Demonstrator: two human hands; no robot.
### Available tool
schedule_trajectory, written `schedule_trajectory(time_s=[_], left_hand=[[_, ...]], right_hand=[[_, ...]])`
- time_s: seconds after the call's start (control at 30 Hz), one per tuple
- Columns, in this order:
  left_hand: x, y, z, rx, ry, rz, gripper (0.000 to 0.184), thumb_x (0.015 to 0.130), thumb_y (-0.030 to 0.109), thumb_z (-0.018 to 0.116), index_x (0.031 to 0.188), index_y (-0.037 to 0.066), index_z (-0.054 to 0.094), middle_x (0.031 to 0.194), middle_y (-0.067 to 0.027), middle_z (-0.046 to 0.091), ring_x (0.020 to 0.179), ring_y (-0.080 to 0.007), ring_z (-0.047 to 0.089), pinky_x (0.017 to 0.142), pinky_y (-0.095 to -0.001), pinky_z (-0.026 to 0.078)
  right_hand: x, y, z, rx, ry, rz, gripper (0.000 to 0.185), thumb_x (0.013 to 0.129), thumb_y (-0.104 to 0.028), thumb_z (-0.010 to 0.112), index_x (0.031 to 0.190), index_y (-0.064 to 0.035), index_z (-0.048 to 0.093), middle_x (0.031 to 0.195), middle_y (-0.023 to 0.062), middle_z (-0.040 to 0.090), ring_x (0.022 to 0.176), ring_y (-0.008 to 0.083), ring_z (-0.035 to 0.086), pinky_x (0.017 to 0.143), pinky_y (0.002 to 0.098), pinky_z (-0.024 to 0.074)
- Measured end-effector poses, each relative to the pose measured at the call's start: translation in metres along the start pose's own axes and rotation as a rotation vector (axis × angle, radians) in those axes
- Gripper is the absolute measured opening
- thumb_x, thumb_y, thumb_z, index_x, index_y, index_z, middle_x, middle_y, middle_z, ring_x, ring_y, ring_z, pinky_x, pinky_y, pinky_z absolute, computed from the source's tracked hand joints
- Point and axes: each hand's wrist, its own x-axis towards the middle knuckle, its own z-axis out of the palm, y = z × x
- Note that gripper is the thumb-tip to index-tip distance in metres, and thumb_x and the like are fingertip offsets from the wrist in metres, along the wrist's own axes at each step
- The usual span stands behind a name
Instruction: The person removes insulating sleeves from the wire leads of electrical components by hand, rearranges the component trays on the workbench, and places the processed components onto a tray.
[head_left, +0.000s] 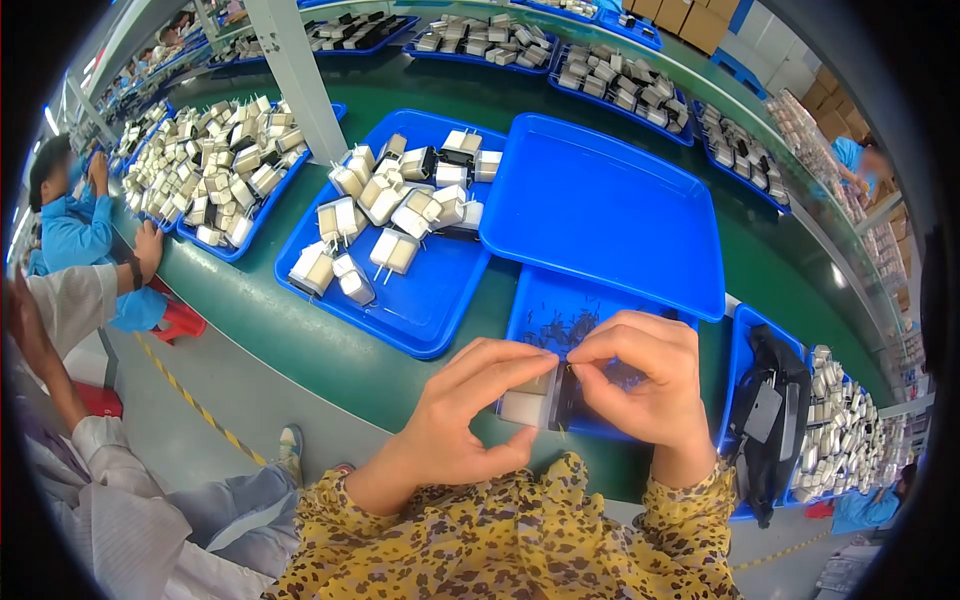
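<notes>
Close in front of me, my left hand (465, 415) holds a cream and black block (525, 405) between its thumb and fingers, near the bench's front edge. My right hand (640, 380) is pinched at the block's upper right corner, its thumb and index finger pressed together; what lies between them is too small to make out. Behind my hands is a blue tray (520, 310) with many small dark pieces (565, 328). An overlapping blue tray (610, 215) with nothing in it sits beyond. To the left, a blue tray (420, 315) holds several cream blocks (395, 250).
Heaped trays of blocks (215, 170) stand at the left and right. A black bundle (775, 410) lies in a tray on the right. A metal post (298, 80) rises behind the trays. A person's hand (148, 250) rests on the bench's left edge.
</notes>
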Motion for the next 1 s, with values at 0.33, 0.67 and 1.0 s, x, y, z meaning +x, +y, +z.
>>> schedule_trajectory(time_s=[0.33,0.67,1.0], left_hand=[[0.000,-0.001,0.000,0.046,0.014,0.033,0.057,0.064,0.004,0.075,0.120,-0.002,0.066,0.115,-0.0161,0.065,0.096,-0.0299,0.065,0.081,-0.0371,0.054],[-0.010,-0.009,0.002,-0.204,0.084,-0.134,0.057,0.068,0.005,0.077,0.123,-0.004,0.066,0.117,-0.0165,0.066,0.095,-0.0223,0.068,0.078,-0.0314,0.057],[-0.006,-0.014,0.000,-0.346,0.147,-0.094,0.058,0.072,-0.002,0.075,0.128,-0.005,0.061,0.125,-0.0168,0.060,0.108,-0.0209,0.064,0.089,-0.0320,0.057]], right_hand=[[0.002,0.002,0.004,-0.149,-0.004,-0.157,0.019,0.065,0.004,0.071,0.080,-0.0049,0.065,0.075,0.0072,0.064,0.064,0.0242,0.063,0.054,0.0326,0.0492],[0.003,0.006,0.012,-0.229,0.050,-0.349,0.032,0.061,0.006,0.069,0.093,0.0027,0.069,0.083,0.0102,0.066,0.066,0.0250,0.063,0.057,0.0327,0.0528],[0.004,-0.004,0.007,0.024,0.044,-0.105,0.044,0.062,0.013,0.058,0.104,0.0062,0.069,0.098,0.0173,0.069,0.077,0.0299,0.068,0.066,0.0358,0.0564]])
